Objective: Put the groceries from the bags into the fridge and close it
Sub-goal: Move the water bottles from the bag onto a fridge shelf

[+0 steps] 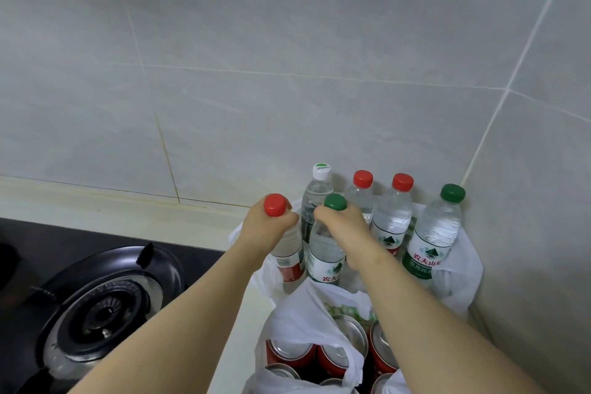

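Observation:
Several water bottles stand in a white plastic bag in the counter's corner. My left hand grips the neck of a red-capped bottle at the bag's left side. My right hand grips the neck of a green-capped bottle beside it. Behind them stand a white-capped bottle, two red-capped bottles and another green-capped bottle. Nearer to me, a second white bag holds several red cans. The fridge is out of view.
A black gas hob with a round burner lies to the left of the bags. A pale counter strip runs along the grey tiled wall. A second tiled wall closes the corner on the right.

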Tool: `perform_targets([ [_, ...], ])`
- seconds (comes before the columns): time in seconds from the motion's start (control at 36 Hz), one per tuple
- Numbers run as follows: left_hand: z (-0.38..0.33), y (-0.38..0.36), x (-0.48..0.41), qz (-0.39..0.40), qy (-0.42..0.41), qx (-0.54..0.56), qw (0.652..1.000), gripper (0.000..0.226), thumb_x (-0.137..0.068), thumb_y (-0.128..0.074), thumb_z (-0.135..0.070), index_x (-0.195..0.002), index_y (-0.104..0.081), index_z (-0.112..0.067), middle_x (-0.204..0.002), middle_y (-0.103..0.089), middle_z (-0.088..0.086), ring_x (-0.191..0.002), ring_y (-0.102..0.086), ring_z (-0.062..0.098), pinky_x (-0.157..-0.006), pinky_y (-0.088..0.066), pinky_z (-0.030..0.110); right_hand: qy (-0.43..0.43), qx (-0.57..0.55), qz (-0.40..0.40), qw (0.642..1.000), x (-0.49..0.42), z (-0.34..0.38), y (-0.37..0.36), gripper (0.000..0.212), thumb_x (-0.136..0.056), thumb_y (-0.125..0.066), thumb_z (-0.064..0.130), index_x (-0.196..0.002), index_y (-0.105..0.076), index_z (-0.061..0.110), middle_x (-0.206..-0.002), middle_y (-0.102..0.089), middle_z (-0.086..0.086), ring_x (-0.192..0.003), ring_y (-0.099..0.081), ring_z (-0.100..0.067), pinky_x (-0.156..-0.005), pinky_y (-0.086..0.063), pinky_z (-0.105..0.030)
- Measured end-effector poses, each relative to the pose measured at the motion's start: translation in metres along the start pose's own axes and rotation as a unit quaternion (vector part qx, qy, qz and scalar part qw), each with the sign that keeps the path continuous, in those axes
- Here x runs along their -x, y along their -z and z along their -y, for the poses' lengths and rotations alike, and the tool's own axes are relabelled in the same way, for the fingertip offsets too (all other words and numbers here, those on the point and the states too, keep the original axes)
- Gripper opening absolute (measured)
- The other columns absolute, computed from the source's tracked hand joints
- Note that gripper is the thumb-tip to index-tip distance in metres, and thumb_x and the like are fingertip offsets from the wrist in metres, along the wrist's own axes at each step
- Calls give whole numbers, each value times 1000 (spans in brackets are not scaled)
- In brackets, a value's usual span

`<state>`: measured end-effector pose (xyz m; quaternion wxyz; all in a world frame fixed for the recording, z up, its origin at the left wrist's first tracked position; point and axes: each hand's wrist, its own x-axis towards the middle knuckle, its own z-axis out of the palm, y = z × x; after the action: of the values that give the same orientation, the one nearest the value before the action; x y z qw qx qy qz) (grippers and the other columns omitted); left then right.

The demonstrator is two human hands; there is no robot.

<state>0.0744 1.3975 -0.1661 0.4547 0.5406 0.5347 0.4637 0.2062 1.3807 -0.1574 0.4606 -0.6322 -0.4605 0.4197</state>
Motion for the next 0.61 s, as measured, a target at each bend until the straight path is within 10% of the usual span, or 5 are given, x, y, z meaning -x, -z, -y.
perform_targets([
  [0.39, -4, 0, 4, 37, 17, -54, 998, 12, -74, -69, -13, -75, -58, -19, -70, -54, -5, -69, -49, 12, -63, -40, 24, -33, -2, 22, 999, 11, 2, 9, 16, -77, -54, 12, -66, -46, 20, -65, -47, 1, -67, -46, -16, -65, -37, -26],
  [0.61, -9, 5, 16, 81, 13, -126, 989, 15, -75, -67, -11, -89, -61, -15, -72, -54, -5, -66, -49, 8, -55, -41, 22, -75, -6, 50, 996, 26, 6, 18, 6, -82, -54, 16, -87, -53, 18, -87, -55, -1, -91, -50, -23, -84, -46, -48],
])
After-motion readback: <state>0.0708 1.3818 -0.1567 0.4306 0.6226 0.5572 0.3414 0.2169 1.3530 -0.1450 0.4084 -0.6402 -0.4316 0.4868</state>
